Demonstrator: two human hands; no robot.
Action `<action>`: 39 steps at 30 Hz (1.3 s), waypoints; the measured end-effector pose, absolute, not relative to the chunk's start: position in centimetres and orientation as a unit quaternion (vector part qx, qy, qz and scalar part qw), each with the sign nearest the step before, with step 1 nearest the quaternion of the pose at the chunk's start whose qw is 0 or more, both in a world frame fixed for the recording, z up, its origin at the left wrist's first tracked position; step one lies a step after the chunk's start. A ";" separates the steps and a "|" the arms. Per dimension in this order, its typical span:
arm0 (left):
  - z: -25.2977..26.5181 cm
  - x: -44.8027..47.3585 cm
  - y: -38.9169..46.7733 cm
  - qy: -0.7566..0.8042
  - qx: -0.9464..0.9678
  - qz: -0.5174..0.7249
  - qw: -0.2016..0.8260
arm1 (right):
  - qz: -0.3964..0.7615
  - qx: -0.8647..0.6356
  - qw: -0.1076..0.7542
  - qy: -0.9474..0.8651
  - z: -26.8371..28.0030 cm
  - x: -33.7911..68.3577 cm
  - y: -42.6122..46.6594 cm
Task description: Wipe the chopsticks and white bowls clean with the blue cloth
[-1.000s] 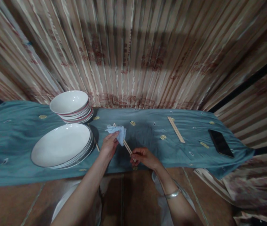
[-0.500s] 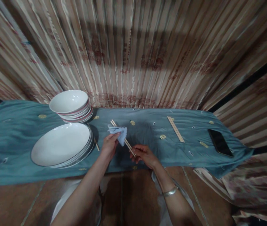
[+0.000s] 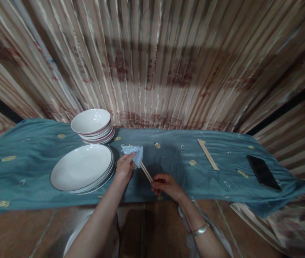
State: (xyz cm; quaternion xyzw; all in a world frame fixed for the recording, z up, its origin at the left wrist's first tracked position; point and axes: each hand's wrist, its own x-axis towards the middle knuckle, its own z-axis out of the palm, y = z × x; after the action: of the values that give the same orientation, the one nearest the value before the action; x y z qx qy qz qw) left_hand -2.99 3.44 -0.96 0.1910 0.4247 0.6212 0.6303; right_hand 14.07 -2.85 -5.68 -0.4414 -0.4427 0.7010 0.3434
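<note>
Pinched in my left hand (image 3: 124, 167) is a light blue cloth (image 3: 136, 154), folded over the far part of a pair of wooden chopsticks (image 3: 146, 172). My right hand (image 3: 165, 186) grips the near ends of those chopsticks, which slant from upper left to lower right above the table. Only short tips show past the cloth at the far end. To the left of my left hand stands a stack of white plates (image 3: 81, 168) with dark rims. Behind it is a stack of white bowls (image 3: 91, 122) with red bands.
More chopsticks (image 3: 208, 154) lie side by side on the right of the patterned teal tablecloth (image 3: 174, 182). Farther right rests a black phone (image 3: 263, 172). A pleated curtain (image 3: 152, 71) hangs along the table's back edge.
The cloth in my left hand has slid toward the far ends of the chopsticks, covering more of the tips. My right hand keeps its grip. The whole view has shifted slightly.
</note>
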 end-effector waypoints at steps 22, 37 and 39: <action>-1.7 -2.0 2.8 0.445 0.249 0.590 0.626 | 0.671 -0.464 0.361 -0.453 -5.0 14.8 -2.6; -0.7 -3.6 3.4 0.420 0.164 0.616 0.646 | 0.730 -0.401 0.307 -0.461 -5.1 15.7 -3.2; -0.6 -3.7 3.5 0.417 0.148 0.620 0.648 | 0.732 -0.400 0.323 -0.447 -5.2 15.5 -3.2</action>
State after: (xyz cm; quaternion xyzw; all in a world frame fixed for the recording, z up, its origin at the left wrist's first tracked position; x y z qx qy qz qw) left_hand -3.73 3.51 -0.64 0.1485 0.4171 0.6199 0.6478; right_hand 15.53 -3.16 -5.23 -0.3996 -0.4471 0.7322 0.3231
